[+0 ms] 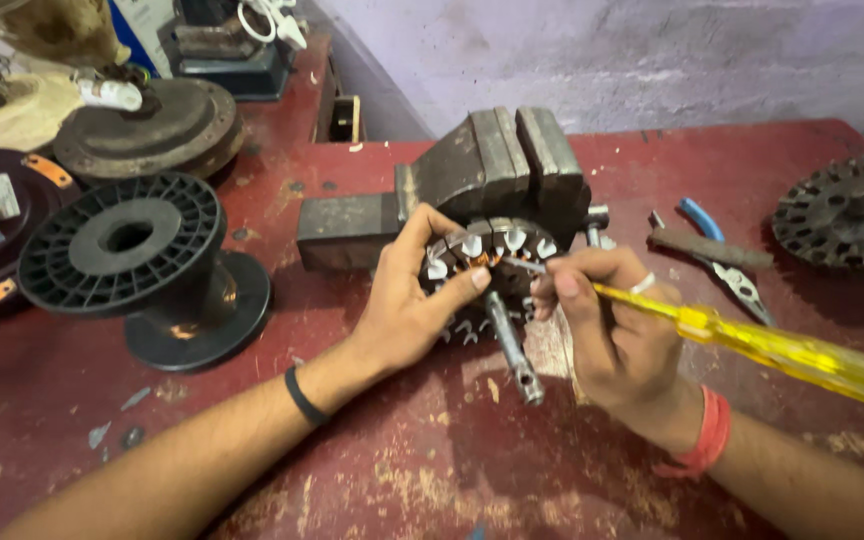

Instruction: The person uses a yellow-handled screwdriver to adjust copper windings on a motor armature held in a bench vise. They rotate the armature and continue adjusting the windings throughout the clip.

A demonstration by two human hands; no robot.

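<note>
A round motor stator (497, 248) with white slot liners and copper winding is clamped upright in a grey bench vise (482, 170) on the red workbench (432, 450). My left hand (407, 300) cups the stator's left side, thumb pressing on its face. My right hand (617, 330) holds a yellow-handled screwdriver (782, 350), whose metal tip touches the top of the stator near the winding. The vise's handle bar (512, 345) hangs down between my hands.
An empty black plastic spool (142, 260) stands at left. Dark motor housings (152, 125) lie at far left. Blue-handled pliers (727, 260) and a rusty tool lie right of the vise. Another bare stator core (847, 210) sits at far right.
</note>
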